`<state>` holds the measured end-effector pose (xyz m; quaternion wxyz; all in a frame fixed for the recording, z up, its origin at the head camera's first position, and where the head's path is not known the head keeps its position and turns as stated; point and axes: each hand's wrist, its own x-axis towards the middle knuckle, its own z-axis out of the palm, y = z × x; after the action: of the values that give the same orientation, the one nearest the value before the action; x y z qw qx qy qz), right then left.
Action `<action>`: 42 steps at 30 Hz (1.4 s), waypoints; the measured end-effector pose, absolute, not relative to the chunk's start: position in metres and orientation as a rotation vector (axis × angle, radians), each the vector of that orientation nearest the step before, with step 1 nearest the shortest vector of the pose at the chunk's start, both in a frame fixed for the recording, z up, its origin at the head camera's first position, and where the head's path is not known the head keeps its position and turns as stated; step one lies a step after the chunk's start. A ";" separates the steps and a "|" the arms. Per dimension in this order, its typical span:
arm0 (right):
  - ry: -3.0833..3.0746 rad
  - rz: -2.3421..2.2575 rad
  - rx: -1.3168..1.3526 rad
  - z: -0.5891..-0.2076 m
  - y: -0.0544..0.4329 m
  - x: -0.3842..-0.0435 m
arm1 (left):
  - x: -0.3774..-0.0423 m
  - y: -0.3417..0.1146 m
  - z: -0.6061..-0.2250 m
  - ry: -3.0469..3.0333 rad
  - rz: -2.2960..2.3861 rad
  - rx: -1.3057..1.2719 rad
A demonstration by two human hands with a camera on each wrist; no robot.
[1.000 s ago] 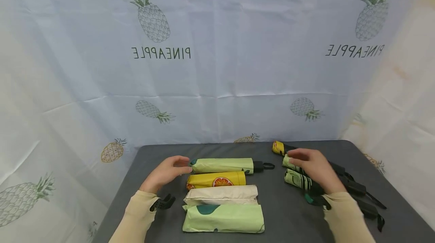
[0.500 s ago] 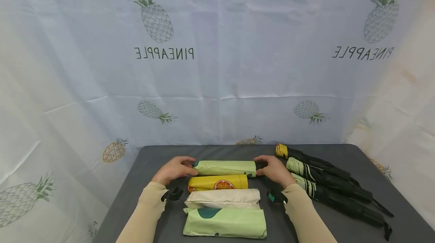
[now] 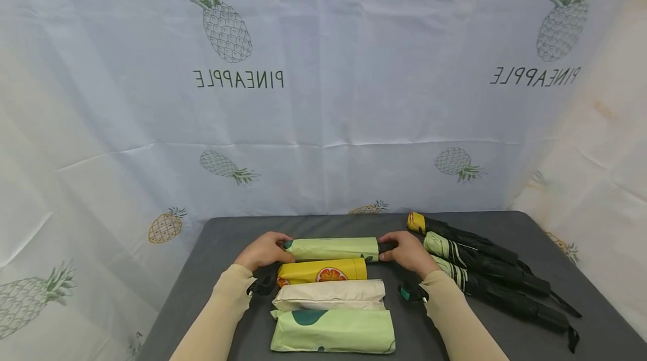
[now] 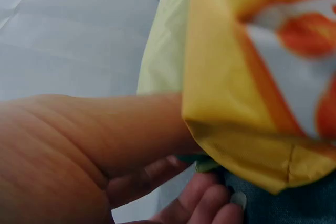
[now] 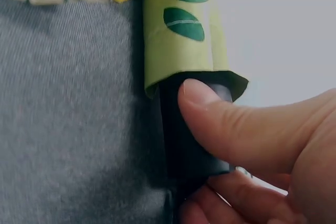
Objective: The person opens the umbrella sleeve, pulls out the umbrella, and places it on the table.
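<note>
A folded umbrella in a light green sleeve (image 3: pixel 333 248) lies across the back of the table. My left hand (image 3: pixel 265 251) holds the closed end of this sleeve; in the left wrist view its thumb passes behind a yellow sleeve (image 4: pixel 236 77), which hides the thumb's tip. At the other end, my right hand (image 3: pixel 406 251) grips the umbrella's black handle (image 5: pixel 184 140), thumb on top and fingers curled beneath. In front lie the yellow sleeve with orange slices, a cream sleeve (image 3: pixel 331 295) and a wider light green sleeve (image 3: pixel 333 332).
Three black folded umbrellas lie slanted on the right: one with a yellow end (image 3: pixel 470 237), and two with green striped ends, the middle one (image 3: pixel 485 263) and the front one (image 3: pixel 505 296). They rest on a dark grey table (image 3: pixel 192 316). A pineapple-print curtain (image 3: pixel 323 97) hangs behind.
My right hand has come left from above the slanted umbrellas and gripped the black handle. My left hand has moved slightly right onto the sleeve's closed end.
</note>
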<state>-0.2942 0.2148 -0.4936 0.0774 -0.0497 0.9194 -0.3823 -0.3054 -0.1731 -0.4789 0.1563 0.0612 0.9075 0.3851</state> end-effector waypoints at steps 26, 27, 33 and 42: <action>2.394 -1.686 -0.218 -0.456 0.236 -0.241 | -0.243 -0.193 -0.442 2.286 1.567 0.506; 2.375 -1.699 -0.231 -0.457 0.236 -0.239 | -0.242 -0.193 -0.442 2.281 1.573 0.508; 2.310 -1.768 -0.218 -0.454 0.237 -0.229 | -0.234 -0.190 -0.440 2.226 1.636 0.462; 2.281 -1.811 -0.193 -0.445 0.236 -0.222 | -0.228 -0.183 -0.435 2.249 1.699 0.388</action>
<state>-0.2216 0.2356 -0.4450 0.1114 -0.0658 0.7766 -0.6166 -0.2284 -0.1827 -0.4353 0.1477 0.1347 0.7819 0.5905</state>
